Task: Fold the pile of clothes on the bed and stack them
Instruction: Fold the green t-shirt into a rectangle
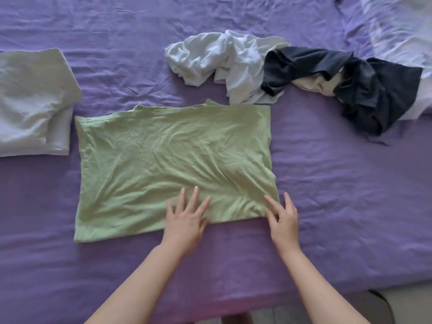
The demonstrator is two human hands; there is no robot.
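Observation:
A light green garment [168, 160] lies flat in a wide rectangle in the middle of the purple bed [339, 195]. My left hand [187, 220] rests palm down with fingers spread on its near edge. My right hand [284, 218] sits open at the garment's near right corner, fingertips touching the cloth. A folded white garment [32, 101] lies at the left. Behind the green one sits an unfolded pile: a crumpled white garment [217, 64], a dark navy garment [364, 94] and a cream piece [315, 84] tucked under the navy one.
The bed's near edge [350, 293] runs along the bottom right, with floor beyond it. A pale lilac pillow or cover [397, 26] lies at the far right corner.

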